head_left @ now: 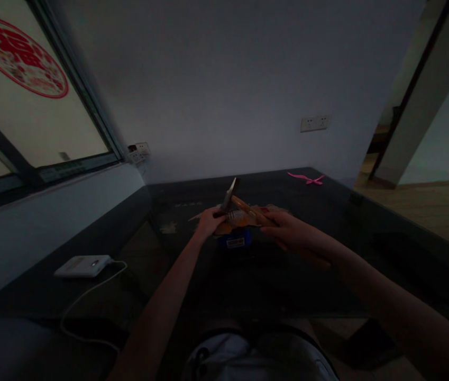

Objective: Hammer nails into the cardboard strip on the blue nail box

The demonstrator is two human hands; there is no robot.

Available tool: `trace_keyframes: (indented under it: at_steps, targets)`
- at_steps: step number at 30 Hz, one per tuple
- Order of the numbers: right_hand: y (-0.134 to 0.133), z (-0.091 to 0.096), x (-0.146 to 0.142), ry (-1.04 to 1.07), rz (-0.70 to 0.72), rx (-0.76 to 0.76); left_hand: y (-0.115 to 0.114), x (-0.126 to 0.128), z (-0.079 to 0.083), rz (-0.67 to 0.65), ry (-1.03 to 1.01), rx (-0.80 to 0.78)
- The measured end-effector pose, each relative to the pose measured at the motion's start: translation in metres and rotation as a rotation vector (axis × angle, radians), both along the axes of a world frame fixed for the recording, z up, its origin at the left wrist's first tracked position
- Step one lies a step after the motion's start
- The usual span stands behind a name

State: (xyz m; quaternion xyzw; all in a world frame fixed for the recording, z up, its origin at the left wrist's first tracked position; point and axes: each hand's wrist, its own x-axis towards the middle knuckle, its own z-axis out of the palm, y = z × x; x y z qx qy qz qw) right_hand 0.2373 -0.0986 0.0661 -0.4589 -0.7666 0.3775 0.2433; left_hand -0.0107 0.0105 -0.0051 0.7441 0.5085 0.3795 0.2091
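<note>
My right hand (287, 227) is wrapped around the wooden handle of a hammer (245, 206); the handle's end sticks out behind the palm. Its metal head is raised at the far left end, just above the fingers of my left hand (209, 222). Those fingers are pinched together at the left part of a ragged brown, crumpled-looking piece (224, 228), perhaps cardboard or wood. What they hold is too dark and small to make out. Beneath the brown piece sits a blue box-like object (235, 239) with a white label.
A dark, glossy table (168, 286) reaches the wall. On its left lies a white power bank-like device (83, 266) with a white cable (85, 290) running over the near edge. A pink strap-like item (307, 179) lies at the back right. Wall sockets (314, 124) are behind.
</note>
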Motion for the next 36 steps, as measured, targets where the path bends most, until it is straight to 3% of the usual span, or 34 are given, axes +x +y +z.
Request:
trace_keyframes:
  at_steps: [10, 16, 25, 36]
  targets:
    - [-0.0024, 0.0012, -0.0048, 0.021, -0.012, -0.097, -0.0003, 0.0011, -0.0002, 0.032, 0.005, -0.005]
    - [-0.0063, 0.0065, -0.0044, 0.057, 0.023, -0.02, 0.0053, -0.0002, -0.0062, 0.043, -0.044, -0.014]
    - [-0.0054, 0.0008, -0.0038, 0.044, -0.027, -0.08, 0.0005, 0.0008, -0.0053, 0.011, -0.057, 0.037]
    - [-0.0079, -0.0007, 0.0011, 0.093, -0.033, -0.046, -0.0034, 0.0043, 0.0008, -0.002, -0.038, 0.051]
